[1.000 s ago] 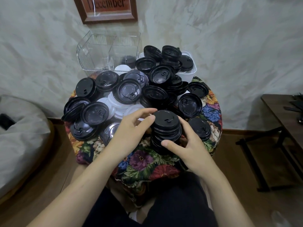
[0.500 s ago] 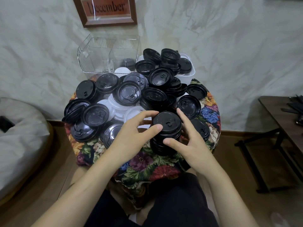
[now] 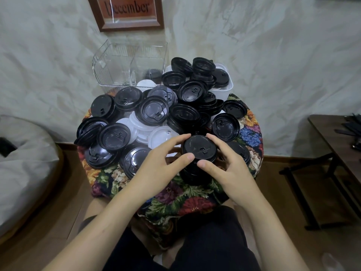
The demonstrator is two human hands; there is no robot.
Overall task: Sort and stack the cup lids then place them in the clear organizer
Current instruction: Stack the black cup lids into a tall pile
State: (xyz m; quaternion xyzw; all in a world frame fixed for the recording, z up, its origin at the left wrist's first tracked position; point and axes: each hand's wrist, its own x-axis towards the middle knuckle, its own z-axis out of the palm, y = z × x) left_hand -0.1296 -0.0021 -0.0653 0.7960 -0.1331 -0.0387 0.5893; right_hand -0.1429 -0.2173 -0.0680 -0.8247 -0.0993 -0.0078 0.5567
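table [image 3: 252, 137]: round, draped in a dark floral cloth [image 3: 185, 200]; it stands against a pale marbled wall [image 3: 273, 55], over a wooden floor [image 3: 58, 212].
room: a framed "December" sign [image 3: 129, 12] hangs above the table; a grey cushion [image 3: 23, 165] lies at the left and a dark side table [image 3: 336, 145] stands at the right.
organizer [image 3: 121, 63]: clear, two compartments, at the table's far left edge. A dark ribbed shape in its right compartment is probably a few black lids, though the plastic blurs it.
bin [image 3: 224, 89]: white, just right of the organizer, heaped with black lids.
loose lids: black lids [image 3: 117, 136] cover most of the table, some rim up and some dome up; white lids [image 3: 162, 134] lie among them near the centre.
stack [image 3: 199, 151]: black lids nested dome up, upright at the table's near edge, in front of the loose lids.
left hand [image 3: 156, 173]: grips the stack's left side, forefinger curled round the far rim and thumb on the near side.
right hand [image 3: 230, 169]: grips the stack's right side likewise; its thumb tip lies near the left thumb without touching it.
relation: the stack sits between both hands, well apart from the organizer.
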